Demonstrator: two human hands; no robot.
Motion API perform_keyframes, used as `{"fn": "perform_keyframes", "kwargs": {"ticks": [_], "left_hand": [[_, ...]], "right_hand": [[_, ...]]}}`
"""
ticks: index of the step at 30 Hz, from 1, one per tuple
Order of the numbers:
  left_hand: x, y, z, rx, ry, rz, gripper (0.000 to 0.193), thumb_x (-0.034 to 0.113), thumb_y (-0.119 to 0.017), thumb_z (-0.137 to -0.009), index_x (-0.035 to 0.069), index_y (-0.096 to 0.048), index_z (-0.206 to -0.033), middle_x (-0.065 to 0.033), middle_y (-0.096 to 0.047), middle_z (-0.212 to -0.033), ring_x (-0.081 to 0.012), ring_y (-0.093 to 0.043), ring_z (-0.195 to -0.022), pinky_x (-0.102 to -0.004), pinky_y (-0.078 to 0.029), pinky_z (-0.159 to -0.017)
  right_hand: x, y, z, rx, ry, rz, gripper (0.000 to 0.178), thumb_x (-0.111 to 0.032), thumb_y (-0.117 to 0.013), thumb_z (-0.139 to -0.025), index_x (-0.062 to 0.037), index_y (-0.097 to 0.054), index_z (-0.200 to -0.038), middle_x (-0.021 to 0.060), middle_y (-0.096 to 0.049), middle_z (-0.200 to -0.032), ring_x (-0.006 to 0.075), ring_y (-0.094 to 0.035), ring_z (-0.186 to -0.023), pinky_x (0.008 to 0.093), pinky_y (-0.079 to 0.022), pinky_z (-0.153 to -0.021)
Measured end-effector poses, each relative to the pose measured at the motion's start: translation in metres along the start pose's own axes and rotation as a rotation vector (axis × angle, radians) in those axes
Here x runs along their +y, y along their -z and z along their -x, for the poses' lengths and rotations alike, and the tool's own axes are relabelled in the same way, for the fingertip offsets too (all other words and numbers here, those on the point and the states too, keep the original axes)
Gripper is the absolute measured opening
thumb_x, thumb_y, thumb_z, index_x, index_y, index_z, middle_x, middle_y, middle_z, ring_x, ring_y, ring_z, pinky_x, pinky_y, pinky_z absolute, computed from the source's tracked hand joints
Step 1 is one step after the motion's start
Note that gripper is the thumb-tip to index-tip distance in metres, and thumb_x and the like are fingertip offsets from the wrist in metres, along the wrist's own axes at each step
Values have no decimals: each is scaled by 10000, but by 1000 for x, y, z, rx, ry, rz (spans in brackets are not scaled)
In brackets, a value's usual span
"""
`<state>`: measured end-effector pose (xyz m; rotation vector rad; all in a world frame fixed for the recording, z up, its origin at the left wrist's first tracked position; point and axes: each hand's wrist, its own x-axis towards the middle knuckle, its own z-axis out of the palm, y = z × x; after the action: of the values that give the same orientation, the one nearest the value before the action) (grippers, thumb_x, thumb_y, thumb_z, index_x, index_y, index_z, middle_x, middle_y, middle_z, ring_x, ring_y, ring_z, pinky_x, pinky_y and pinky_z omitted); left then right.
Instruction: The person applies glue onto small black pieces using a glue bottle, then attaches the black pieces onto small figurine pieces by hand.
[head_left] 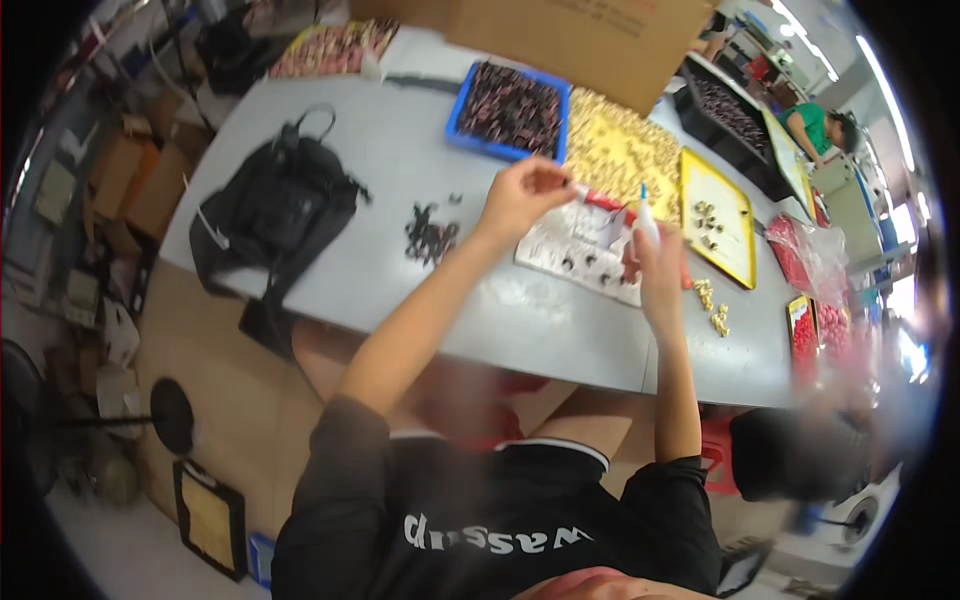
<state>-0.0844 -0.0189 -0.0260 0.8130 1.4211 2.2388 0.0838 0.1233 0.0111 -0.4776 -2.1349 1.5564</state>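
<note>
My left hand is pinched over the far left part of a white board. What sits between its fingertips is too small to make out. In my right hand is a white squeeze bottle, held upright with its blue tip pointing up. A red strip runs along the board's far edge, between my hands. Several small dark pieces sit on the board. Left of it lies a loose pile of black pieces, and right of it are small gold-coloured pieces.
Beyond the board are a blue tray of dark pieces, a yellow area covered with small pieces, and a yellow-rimmed tray. A black backpack rests at the left. A large cardboard box stands behind. Someone in green is far right.
</note>
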Motion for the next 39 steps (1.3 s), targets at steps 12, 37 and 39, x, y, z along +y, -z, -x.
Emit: {"fn": "perform_keyframes", "kwargs": {"ticks": [12,37,39], "left_hand": [[15,-25,22,-173,104,-174,203,-43,-697,-795,2,-608,-973,-72,-662,-934,-128,-644,-869,-263,-523,-805],[2,-40,39,-221,-39,-256,284,32,-832,-656,25,-687,-900,13,-496,-768,-79,-448,-702,-223,-384,-692],[3,-40,40,-224,-30,-252,289,33,-835,-652,28,-686,-900,13,-497,-768,-78,-447,-701,-224,-384,-696]], "right_hand": [[-6,37,-39,-101,80,-816,271,-169,-661,-877,-9,-524,-1048,178,-594,-1172,126,-586,-871,282,-485,-715],[13,24,-23,-111,83,-625,381,-409,-414,-989,-29,-426,-1013,195,-625,-929,116,-527,-553,231,-471,-495],[12,24,-23,-112,63,-630,377,-402,-416,-990,-27,-427,-1017,200,-626,-923,118,-529,-550,232,-473,-490]]}}
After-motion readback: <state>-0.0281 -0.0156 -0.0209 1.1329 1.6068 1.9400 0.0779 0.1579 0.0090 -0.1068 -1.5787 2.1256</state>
